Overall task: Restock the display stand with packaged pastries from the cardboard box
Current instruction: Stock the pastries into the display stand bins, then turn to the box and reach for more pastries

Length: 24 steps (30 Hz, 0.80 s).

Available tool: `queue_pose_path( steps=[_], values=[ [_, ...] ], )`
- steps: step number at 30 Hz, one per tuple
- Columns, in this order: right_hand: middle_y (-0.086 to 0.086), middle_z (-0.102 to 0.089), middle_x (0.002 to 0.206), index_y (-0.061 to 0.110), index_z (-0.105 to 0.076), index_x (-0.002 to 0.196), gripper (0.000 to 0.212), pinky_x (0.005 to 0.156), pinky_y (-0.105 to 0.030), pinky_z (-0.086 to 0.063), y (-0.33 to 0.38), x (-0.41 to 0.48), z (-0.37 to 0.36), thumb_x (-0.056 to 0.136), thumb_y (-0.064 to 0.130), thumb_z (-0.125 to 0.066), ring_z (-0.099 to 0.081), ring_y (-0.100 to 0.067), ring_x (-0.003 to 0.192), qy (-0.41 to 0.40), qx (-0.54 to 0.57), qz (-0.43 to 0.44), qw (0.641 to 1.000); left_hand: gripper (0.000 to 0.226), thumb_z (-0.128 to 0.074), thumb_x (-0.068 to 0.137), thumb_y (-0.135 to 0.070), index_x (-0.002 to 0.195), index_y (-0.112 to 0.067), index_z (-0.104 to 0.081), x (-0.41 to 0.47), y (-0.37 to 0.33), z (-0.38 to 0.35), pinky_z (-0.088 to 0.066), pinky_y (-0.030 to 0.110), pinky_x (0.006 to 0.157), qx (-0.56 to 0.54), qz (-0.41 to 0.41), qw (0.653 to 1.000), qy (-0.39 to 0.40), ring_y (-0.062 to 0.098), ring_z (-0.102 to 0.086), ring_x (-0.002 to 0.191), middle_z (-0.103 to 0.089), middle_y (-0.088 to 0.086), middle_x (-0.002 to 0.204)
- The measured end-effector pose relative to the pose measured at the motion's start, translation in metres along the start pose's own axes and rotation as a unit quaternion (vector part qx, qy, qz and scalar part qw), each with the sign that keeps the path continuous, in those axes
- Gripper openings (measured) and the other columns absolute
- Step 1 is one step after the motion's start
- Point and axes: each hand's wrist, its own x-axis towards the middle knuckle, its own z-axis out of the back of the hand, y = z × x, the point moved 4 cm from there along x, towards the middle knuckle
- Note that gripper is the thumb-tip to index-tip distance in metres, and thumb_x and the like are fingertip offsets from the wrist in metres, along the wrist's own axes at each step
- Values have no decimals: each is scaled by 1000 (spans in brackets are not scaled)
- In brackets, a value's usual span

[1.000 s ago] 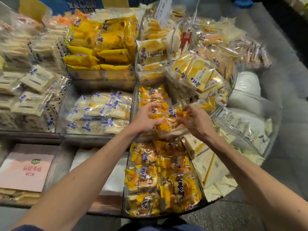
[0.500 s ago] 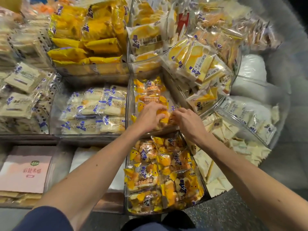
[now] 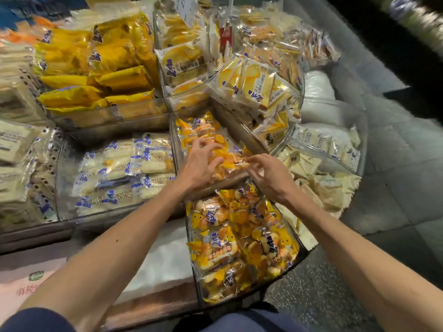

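At frame centre, the left hand (image 3: 201,164) and right hand (image 3: 268,174), fingers spread, rest on yellow pastry packs (image 3: 215,149) in the stand's (image 3: 176,144) middle bin.

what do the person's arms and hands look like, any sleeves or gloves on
Both forearms are bare from elbow to fingertips. The left hand and right hand wear no gloves, rings or watch that show. A dark navy sleeve covers the left upper arm at the frame's bottom edge; the right upper arm is out of frame.
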Motion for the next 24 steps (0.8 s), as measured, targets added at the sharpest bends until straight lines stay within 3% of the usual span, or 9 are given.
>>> queue_pose_path(
  steps=[3,5,8,12,15,19,21,24],
  values=[
    [-4,-63,93,12,-65,96,17,75,-34,-47,20,-49,9,97,29,-62,-57,-19,85,-95,44,-49,993,14,-64,95,-31,94,-17,-66,-13,-15,28,-51,39,82,25,-94,995,10,15,-55,82,-62,4,88],
    [2,-56,79,16,-57,83,21,66,-29,-40,37,-97,12,94,30,-66,-50,-12,71,-167,79,-105,977,20,-65,93,-33,78,-21,-60,-30,-30,42,-39,32,65,51,-172,983,43,11,-48,66,-54,-4,69],
    [8,-56,72,21,-56,81,24,60,-20,-37,65,-193,-4,89,37,-71,-50,-7,65,-254,137,-212,934,27,-65,91,-45,71,-27,-59,-75,-58,59,-30,27,56,72,-286,950,103,-1,-44,57,-49,-14,59],
    [10,-61,74,33,-58,85,23,63,-18,-44,106,-322,-42,77,53,-65,-57,-6,69,-322,169,-312,878,37,-52,83,-66,62,-35,-51,-156,-103,62,-27,23,47,108,-403,888,195,1,-43,47,-44,-10,48],
    [9,-61,75,34,-60,89,21,65,-16,-45,127,-410,-65,76,51,-64,-58,-9,70,-375,166,-371,833,33,-55,86,-60,67,-33,-54,-220,-133,33,-29,13,47,132,-491,823,252,2,-47,52,-45,-12,49],
    [13,-61,81,34,-59,89,17,68,-12,-42,144,-517,-81,84,35,-75,-57,-7,80,-423,142,-457,769,28,-50,89,-54,74,-31,-51,-308,-174,-33,-34,28,52,147,-585,733,314,4,-47,59,-40,-21,59],
    [12,-62,82,32,-59,90,17,67,-14,-43,145,-566,-85,85,34,-75,-58,-7,79,-442,132,-492,738,22,-55,94,-49,79,-33,-48,-355,-197,-69,-33,30,59,164,-617,689,343,12,-58,73,-41,-19,63],
    [10,-63,85,28,-60,93,17,71,-23,-46,141,-637,-89,87,36,-73,-59,-7,79,-457,121,-541,695,19,-49,99,-49,93,-31,-54,-430,-238,-120,-36,29,64,165,-656,634,374,13,-59,84,-46,-14,76]
  ],
)
